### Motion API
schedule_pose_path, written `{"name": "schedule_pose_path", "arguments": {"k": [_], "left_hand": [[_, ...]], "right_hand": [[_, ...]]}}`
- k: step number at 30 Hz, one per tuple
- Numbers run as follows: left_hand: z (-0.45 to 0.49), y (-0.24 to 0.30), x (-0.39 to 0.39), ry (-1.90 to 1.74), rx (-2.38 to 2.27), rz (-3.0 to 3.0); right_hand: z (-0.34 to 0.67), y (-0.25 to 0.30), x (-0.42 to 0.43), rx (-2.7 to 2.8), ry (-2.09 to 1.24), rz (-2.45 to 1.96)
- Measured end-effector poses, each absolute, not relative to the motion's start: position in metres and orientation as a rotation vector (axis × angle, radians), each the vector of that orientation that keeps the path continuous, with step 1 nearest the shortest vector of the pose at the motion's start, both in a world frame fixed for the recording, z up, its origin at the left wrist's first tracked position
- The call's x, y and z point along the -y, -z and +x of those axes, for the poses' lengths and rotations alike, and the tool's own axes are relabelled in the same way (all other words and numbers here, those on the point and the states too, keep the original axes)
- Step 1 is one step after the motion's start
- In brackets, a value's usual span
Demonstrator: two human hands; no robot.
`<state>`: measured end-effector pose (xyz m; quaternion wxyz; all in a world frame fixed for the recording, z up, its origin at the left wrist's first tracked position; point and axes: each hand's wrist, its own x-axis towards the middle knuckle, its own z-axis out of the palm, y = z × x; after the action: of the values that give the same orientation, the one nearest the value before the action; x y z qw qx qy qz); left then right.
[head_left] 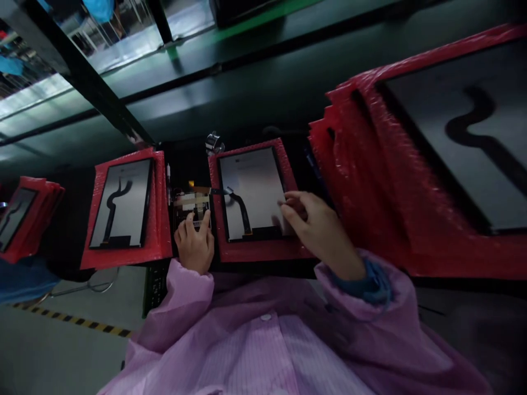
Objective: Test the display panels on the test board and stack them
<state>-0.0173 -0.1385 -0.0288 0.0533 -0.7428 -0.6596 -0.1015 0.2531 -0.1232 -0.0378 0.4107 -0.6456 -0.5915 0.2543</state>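
My left hand (195, 244) rests with its fingers apart on a small circuit board (191, 204) in a dark frame. An orange-brown flex strip (201, 190) runs from the board toward the display panel (255, 186) beside it. That panel lies grey side up on red bubble wrap (263, 252), with a black ribbon cable (241, 206) curving across it. Over the panel's right edge, my right hand (319, 227) has thumb and forefinger drawn together; whether they grip anything small cannot be made out.
Left of the board, another panel (127, 192) lies on red wrap. At the right, a larger-looking panel (444, 164) tops a pile of red bubble-wrap sleeves (354, 181). A shiny metal object (214, 143) stands behind the middle panel. A blue sleeve (27, 280) shows at far left.
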Motion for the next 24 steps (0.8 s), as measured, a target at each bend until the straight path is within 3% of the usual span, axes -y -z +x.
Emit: {"name": "schedule_pose_path", "arguments": {"k": [5,11,14,18,20,24], "left_hand": [[-0.008,0.028,0.148,0.726,1.824,-2.495],[0.012,0.026,0.159,0.727,1.882,-2.814],[0.005,0.014,0.153,0.759,2.053,-2.900],[-0.015,-0.013,0.131,0.792,2.325,-3.149],[-0.020,-0.027,0.116,1.113,2.489,-3.127],[-0.011,-0.049,0.096,2.232,2.536,-2.428]], "right_hand": [[0.238,0.044,0.149,1.406,-0.650,-1.750],[0.244,0.046,0.148,0.982,-0.984,-1.662],[0.248,0.021,0.152,0.809,-1.165,-1.481],[0.222,-0.035,0.165,0.938,-1.134,-1.246],[0.200,-0.057,0.169,1.120,-1.134,-1.122],[0.162,-0.061,0.162,1.425,-1.201,-0.903]]}}
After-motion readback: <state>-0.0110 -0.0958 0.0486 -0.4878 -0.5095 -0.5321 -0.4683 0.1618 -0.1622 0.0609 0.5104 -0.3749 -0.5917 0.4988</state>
